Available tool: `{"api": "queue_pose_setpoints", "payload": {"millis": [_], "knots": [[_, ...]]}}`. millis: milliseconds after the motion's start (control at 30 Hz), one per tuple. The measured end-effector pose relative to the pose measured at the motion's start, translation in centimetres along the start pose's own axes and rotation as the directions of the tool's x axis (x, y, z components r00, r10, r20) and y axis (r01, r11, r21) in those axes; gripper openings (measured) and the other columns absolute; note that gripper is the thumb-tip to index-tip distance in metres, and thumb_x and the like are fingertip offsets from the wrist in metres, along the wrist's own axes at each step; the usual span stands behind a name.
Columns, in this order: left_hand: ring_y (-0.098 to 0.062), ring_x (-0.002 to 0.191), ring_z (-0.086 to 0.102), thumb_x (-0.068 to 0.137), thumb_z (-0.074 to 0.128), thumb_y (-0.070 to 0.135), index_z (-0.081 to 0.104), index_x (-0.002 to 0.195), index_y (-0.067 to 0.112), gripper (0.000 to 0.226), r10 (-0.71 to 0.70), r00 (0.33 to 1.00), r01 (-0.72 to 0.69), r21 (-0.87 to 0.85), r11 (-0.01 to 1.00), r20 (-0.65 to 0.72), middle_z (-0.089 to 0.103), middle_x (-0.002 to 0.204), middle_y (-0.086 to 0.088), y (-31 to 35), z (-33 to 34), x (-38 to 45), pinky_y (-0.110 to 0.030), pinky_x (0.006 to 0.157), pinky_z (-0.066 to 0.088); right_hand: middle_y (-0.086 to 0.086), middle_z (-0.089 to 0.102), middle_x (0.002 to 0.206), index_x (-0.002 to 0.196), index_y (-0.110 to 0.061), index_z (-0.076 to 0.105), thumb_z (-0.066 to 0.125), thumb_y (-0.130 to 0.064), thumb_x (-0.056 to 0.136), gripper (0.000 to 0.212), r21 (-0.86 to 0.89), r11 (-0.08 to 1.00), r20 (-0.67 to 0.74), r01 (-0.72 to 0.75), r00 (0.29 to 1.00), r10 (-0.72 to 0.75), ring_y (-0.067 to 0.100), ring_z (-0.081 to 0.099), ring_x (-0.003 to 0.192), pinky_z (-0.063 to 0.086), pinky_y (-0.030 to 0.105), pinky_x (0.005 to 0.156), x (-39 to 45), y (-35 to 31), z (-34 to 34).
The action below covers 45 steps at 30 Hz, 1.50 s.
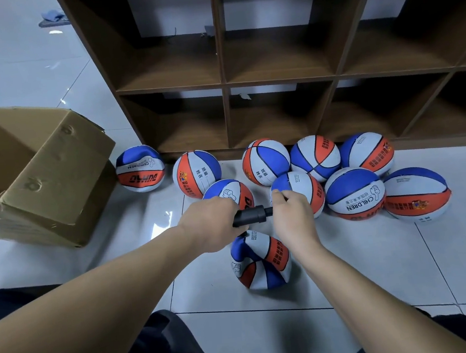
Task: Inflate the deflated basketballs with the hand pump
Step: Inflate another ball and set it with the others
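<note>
A black hand pump lies level between my hands, above the floor. My left hand grips its barrel. My right hand holds the pump's right end, fingers curled round it; that end is hidden by the hand. Just below the pump a crumpled, deflated blue, white and orange basketball sits on the tiles. Several more basketballs in the same colours lie on the floor beyond my hands, some dented.
A dark wooden cubby shelf stands behind the balls. An open cardboard box lies on its side at the left. White floor tiles stretch to the right. My dark-trousered knees are at the bottom edge.
</note>
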<state>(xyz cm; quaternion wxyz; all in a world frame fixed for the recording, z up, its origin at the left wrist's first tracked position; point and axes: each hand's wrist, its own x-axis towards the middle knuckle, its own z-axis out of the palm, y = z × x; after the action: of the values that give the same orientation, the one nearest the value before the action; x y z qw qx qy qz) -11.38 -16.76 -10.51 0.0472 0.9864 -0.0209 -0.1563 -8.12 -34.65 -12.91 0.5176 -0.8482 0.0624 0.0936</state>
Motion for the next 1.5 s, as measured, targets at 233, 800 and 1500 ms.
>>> {"api": "queue_pose_setpoints", "payload": {"millis": [233, 800, 1500], "knots": [[-0.017, 0.067, 0.058, 0.099, 0.059, 0.058, 0.05, 0.079, 0.031, 0.035, 0.02, 1.0, -0.021, -0.022, 1.0, -0.018, 0.059, 0.074, 0.006, 0.6, 0.7, 0.3, -0.03, 0.054, 0.038, 0.002, 0.047, 0.067, 0.07, -0.014, 0.043, 0.047, -0.029, 0.11, 0.043, 0.008, 1.0, 0.036, -0.01, 0.999, 0.01, 0.023, 0.044, 0.066, 0.039, 0.036, 0.062, -0.8, -0.1, 0.7], [-0.018, 0.07, 0.057, 0.098, 0.058, 0.057, 0.055, 0.083, 0.028, 0.033, 0.003, 0.999, -0.004, 0.023, 1.0, 0.054, 0.06, 0.078, 0.003, -1.1, 0.7, 0.2, -0.031, 0.055, 0.038, 0.0, 0.03, 0.06, 0.068, -0.021, 0.033, 0.055, -0.021, 0.098, 0.037, 0.048, 0.972, 0.017, -0.228, 0.974, 0.227, 0.023, 0.027, 0.061, 0.025, 0.036, 0.058, 2.5, 2.1, -3.5], [-0.018, 0.07, 0.056, 0.099, 0.059, 0.055, 0.051, 0.081, 0.03, 0.032, -0.013, 0.999, 0.013, -0.014, 1.0, 0.048, 0.058, 0.078, 0.004, -0.8, 1.0, 0.3, -0.03, 0.055, 0.037, 0.001, 0.036, 0.057, 0.065, -0.015, 0.035, 0.054, -0.023, 0.105, 0.045, 0.076, 0.992, -0.101, -0.097, 0.989, 0.104, 0.023, 0.034, 0.06, 0.034, 0.038, 0.06, 2.0, 1.6, -1.6]]}}
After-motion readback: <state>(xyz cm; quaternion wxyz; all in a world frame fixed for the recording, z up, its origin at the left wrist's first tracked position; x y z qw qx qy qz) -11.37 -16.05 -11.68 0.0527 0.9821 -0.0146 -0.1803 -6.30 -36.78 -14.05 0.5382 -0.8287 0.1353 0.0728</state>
